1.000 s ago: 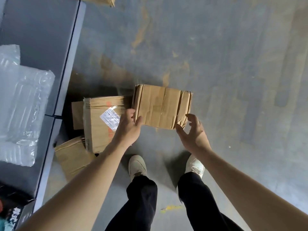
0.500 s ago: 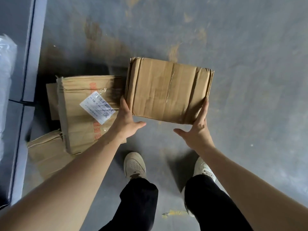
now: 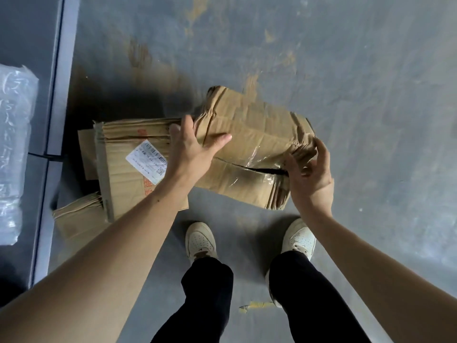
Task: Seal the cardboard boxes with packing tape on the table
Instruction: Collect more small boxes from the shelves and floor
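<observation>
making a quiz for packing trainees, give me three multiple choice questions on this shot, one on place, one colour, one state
1. Where does the labelled box lie?
A on the table
B on the floor
C on a shelf

2. What colour are the shoes?
A black
B red
C white

3. The held cardboard bundle is:
A flattened
B set up as an open box
C cut in two

Answers:
B, it lies low down, near the shoes.
C, both are white.
A, its layers are pressed flat together.

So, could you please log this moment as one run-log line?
phase: pickup | left hand: touches flattened boxes | right hand: grips their right edge
</observation>
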The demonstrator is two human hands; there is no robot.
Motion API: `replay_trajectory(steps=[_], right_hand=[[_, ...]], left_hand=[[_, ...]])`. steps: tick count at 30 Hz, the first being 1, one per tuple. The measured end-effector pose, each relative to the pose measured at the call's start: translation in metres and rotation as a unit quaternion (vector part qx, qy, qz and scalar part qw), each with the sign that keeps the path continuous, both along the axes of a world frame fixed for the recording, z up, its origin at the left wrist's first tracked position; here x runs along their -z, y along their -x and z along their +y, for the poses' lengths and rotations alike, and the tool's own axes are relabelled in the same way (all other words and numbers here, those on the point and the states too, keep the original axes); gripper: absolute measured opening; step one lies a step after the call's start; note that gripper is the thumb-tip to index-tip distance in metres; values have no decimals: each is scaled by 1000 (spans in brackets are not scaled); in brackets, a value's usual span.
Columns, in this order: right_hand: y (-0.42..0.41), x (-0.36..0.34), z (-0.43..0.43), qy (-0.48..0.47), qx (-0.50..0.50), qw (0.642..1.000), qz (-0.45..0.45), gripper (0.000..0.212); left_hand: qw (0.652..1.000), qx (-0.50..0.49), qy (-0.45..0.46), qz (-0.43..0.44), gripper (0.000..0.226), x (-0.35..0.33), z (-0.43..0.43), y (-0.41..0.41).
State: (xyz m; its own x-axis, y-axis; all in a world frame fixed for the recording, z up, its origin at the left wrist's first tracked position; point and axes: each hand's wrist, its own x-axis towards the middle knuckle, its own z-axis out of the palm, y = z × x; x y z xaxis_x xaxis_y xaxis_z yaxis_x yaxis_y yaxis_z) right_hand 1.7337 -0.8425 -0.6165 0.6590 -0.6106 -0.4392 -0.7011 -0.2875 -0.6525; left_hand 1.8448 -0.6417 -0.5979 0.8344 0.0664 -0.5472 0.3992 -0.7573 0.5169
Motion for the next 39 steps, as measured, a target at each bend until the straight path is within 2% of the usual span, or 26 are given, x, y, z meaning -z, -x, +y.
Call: replay_trajectory(steps=[3, 7, 10, 12, 15, 23, 29, 35, 39], right_hand=[[-9, -7, -4, -7, 27, 999, 20, 58], [-20, -8, -8, -6, 3, 1000, 15, 34], [-25, -16, -11, -12, -7, 1000, 13, 41], [-28, -26, -13, -25, -13, 999, 19, 36], [-32, -49, -13, -50, -27, 998, 16, 44], [-53, -158, 5, -100, -83, 991, -30, 40], [-62, -252, 36, -151, -96, 982, -67, 40], [-61, -342, 67, -167, -109, 976, -92, 45], [-57, -396, 88, -167, -114, 973, -113, 39]], left_hand=[[998, -18, -41, 48, 79, -5, 0, -5], [996, -56, -57, 43, 54, -7, 3, -4], [995, -65, -58, 50, 49, -13, 3, 2], [994, -85, -51, 41, 43, -21, 4, 5], [992, -116, -29, 27, 37, -38, 12, 9], [981, -195, -7, -22, 30, -150, 53, 12], [975, -215, 2, -58, 21, -247, 96, 13], [970, -227, 24, -82, 29, -334, 133, 24], [967, -235, 34, -96, 26, -384, 159, 34]])
